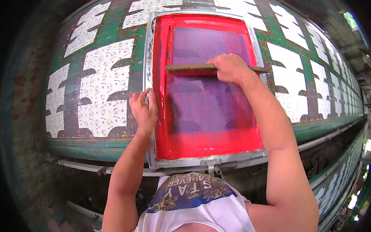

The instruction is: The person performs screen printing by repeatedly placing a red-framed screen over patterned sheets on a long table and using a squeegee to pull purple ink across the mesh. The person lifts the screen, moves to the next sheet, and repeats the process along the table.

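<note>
A silk-screen frame (pixel 150 49) with pale metal rails lies on the long printing table in front of me. Its mesh (pixel 202 104) looks purple in the middle, with wet red ink (pixel 209 147) around the border. My right hand (pixel 230 68) is closed around the top of a long squeegee (pixel 187 68), which stretches crosswise over the upper half of the mesh. The squeegee's right end reaches past the right rail. At the left rail, my left hand (pixel 144 110) grips the metal edge, thumb toward the mesh and fingers bent. Part of that grip is hidden.
White fabric pieces with small coloured prints (pixel 104 88) lie left of the frame on the green, ink-spotted table (pixel 94 147). Paler cut pieces (pixel 286 82) continue in rows to the right. A metal rail (pixel 81 166) runs along the near edge, with a bracket (pixel 211 166) at the frame.
</note>
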A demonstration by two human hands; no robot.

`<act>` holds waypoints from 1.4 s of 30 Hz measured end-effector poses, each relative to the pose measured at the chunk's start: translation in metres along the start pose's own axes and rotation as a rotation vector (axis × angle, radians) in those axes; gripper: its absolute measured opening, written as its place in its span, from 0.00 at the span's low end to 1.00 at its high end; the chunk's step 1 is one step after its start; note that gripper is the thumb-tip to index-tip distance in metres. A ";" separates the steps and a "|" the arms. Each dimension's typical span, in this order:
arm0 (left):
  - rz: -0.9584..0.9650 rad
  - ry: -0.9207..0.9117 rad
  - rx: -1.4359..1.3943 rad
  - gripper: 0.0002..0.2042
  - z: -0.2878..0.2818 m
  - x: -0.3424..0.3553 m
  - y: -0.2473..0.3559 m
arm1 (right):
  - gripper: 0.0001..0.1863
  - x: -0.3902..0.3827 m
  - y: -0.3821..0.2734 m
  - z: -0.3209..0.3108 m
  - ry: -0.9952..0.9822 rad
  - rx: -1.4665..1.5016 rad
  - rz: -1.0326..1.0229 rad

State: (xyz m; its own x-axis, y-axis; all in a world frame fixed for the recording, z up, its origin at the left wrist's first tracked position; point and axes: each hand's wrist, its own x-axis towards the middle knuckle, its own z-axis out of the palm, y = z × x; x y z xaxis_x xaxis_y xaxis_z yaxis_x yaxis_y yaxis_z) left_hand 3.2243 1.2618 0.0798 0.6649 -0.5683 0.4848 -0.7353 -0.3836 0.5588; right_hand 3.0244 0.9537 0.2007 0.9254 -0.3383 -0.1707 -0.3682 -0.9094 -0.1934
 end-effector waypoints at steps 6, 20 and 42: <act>-0.033 -0.039 -0.028 0.15 0.000 -0.002 -0.007 | 0.24 -0.103 -0.085 0.029 0.018 0.049 0.073; -0.016 -0.048 0.049 0.19 0.000 -0.004 -0.008 | 0.35 -0.252 -0.197 0.082 0.026 0.053 0.016; -0.096 -0.082 0.200 0.19 0.008 -0.002 0.001 | 0.17 -0.450 0.138 0.096 -0.298 0.113 0.868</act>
State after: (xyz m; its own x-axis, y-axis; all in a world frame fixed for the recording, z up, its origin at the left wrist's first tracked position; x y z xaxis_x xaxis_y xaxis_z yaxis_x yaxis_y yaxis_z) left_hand 3.2207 1.2570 0.0739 0.7263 -0.5763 0.3747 -0.6859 -0.5708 0.4514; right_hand 2.5484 1.0032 0.1582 0.2652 -0.7998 -0.5385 -0.9430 -0.3315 0.0281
